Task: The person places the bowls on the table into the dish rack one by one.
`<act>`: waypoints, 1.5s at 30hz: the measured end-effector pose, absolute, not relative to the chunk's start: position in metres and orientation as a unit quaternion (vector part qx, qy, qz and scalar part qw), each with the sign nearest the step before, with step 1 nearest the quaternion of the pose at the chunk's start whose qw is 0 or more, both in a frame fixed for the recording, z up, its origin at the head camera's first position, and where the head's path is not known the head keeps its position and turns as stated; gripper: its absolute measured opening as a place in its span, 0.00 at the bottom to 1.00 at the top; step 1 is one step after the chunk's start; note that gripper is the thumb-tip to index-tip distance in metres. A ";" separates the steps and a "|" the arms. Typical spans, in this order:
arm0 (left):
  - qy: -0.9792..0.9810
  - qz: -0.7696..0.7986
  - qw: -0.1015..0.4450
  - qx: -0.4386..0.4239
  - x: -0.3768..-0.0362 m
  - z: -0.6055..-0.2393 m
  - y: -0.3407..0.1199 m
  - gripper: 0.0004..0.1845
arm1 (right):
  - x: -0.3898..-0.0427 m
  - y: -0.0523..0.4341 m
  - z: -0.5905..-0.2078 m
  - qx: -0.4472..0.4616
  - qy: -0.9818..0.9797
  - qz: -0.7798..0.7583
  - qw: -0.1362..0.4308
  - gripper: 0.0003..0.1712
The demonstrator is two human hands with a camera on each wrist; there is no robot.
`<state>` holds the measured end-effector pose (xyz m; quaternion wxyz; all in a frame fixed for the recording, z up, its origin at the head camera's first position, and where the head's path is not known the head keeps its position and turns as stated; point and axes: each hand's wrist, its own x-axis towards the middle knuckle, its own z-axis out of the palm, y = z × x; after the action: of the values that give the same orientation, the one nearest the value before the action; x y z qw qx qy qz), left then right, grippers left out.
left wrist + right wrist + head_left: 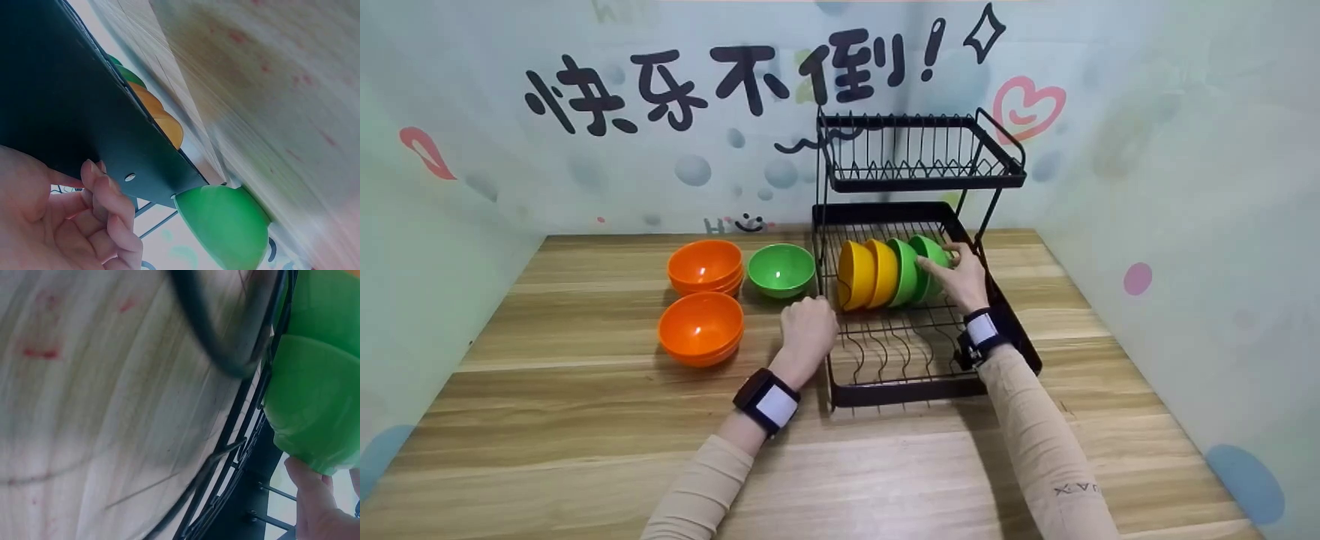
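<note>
- Right hand [964, 279] holds the rightmost green bowl [930, 255], standing on edge in the rack [1012, 330].
- Left hand [808, 324], fingers curled, rests against the rack's left rim, holding nothing.

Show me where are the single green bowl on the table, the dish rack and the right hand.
single green bowl [781, 268]: head view, inside of bowl.
dish rack [934, 388]: head view, front edge of lower tray.
right hand [962, 279]: head view, back of hand.
</note>
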<state>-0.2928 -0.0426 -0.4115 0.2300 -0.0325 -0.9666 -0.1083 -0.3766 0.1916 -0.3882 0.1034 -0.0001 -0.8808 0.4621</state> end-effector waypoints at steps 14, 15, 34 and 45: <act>-0.961 -0.102 0.256 -0.037 -0.292 -0.414 -0.043 0.10 | -0.376 0.192 -0.391 0.002 -0.887 0.454 0.081 0.41; -0.960 -0.102 0.256 -0.036 -0.292 -0.413 -0.043 0.11 | -0.376 0.192 -0.390 0.003 -0.887 0.454 0.082 0.41; -0.960 -0.105 0.256 -0.036 -0.292 -0.413 -0.043 0.11 | -0.376 0.193 -0.390 0.005 -0.889 0.452 0.072 0.43; -0.955 -0.109 0.273 -0.043 -0.291 -0.413 -0.044 0.11 | -0.376 0.193 -0.390 0.019 -0.879 0.471 0.063 0.44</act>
<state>-0.2906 -0.0441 -0.4134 0.2730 -0.0426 -0.9549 -0.1086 -0.3761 0.1933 -0.3903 0.0632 0.0192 -0.8795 0.4713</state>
